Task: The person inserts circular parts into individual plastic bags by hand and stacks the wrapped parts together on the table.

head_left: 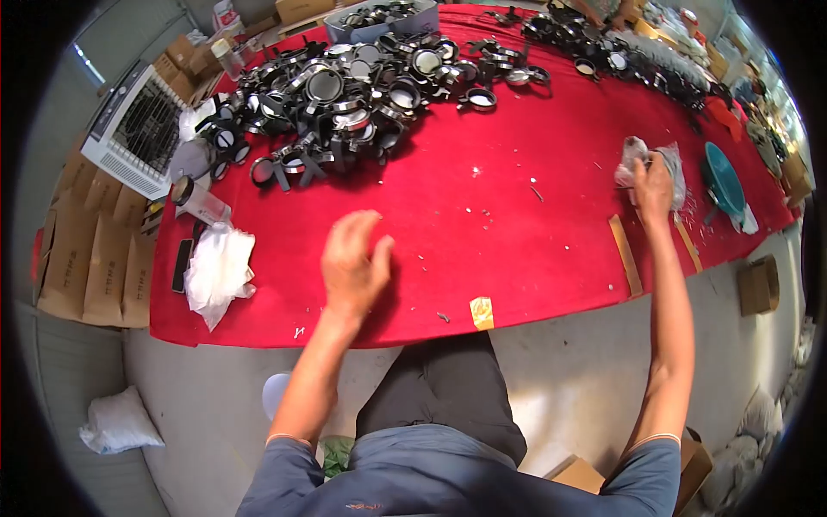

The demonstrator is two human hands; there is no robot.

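Plastic (678,178) at 1 R hand (654,183), nr 1 basin (725,179)

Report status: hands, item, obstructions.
Left hand open, no item visible. Right hand on plastic bag, grip unclear. Small scraps between hands; teal basin beside bag.

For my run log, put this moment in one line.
left hand: open, over red cloth; right hand: at plastic bag; green bowl: beside right hand; metal rings: piled far left

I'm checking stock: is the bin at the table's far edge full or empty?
Looks full: the bin shows dark parts at its rim; bottom hidden.
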